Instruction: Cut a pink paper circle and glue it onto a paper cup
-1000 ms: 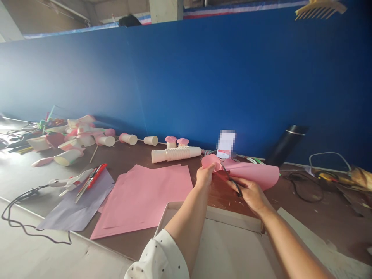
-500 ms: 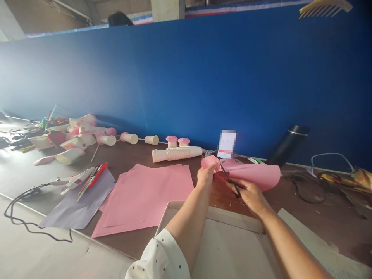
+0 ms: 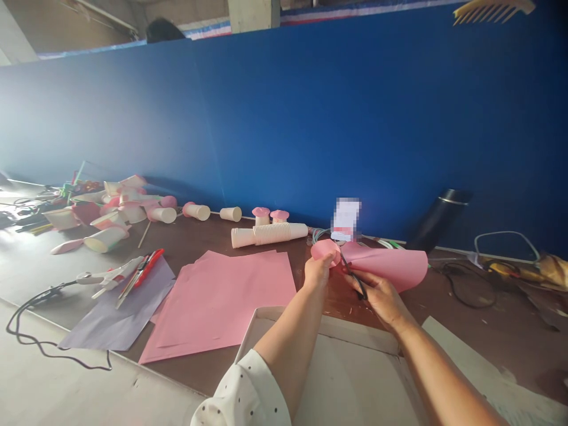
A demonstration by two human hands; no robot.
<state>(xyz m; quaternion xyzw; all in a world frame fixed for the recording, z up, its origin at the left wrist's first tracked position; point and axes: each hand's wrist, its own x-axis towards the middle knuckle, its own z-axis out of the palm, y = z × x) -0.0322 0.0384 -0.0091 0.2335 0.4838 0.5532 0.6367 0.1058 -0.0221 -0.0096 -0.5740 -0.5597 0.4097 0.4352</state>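
My left hand (image 3: 318, 269) pinches a small rounded piece of pink paper (image 3: 325, 252), thumb on top. In my right hand (image 3: 382, 297) is a pair of dark-handled scissors (image 3: 360, 286), fingers wrapped around the handles. The blades point up and left, meeting the right edge of the small pink piece. Just behind my right hand lies a larger curled sheet of pink paper (image 3: 394, 266). Whether the small piece is joined to the curled sheet, I cannot tell. Below my arms sits a shallow white box lid (image 3: 350, 331).
Pink sheets (image 3: 231, 302) lie to the left, beside a grey sheet (image 3: 119, 316) carrying a glue gun (image 3: 110, 275) and a red utility knife (image 3: 141, 275). Stacked paper cups (image 3: 275, 235) lie behind. A black bottle (image 3: 444, 219) stands by the blue partition (image 3: 310, 118).
My left hand has shifted slightly right, and the small pink piece has turned a little against the blades. My right hand stays nearly in place with the scissors.
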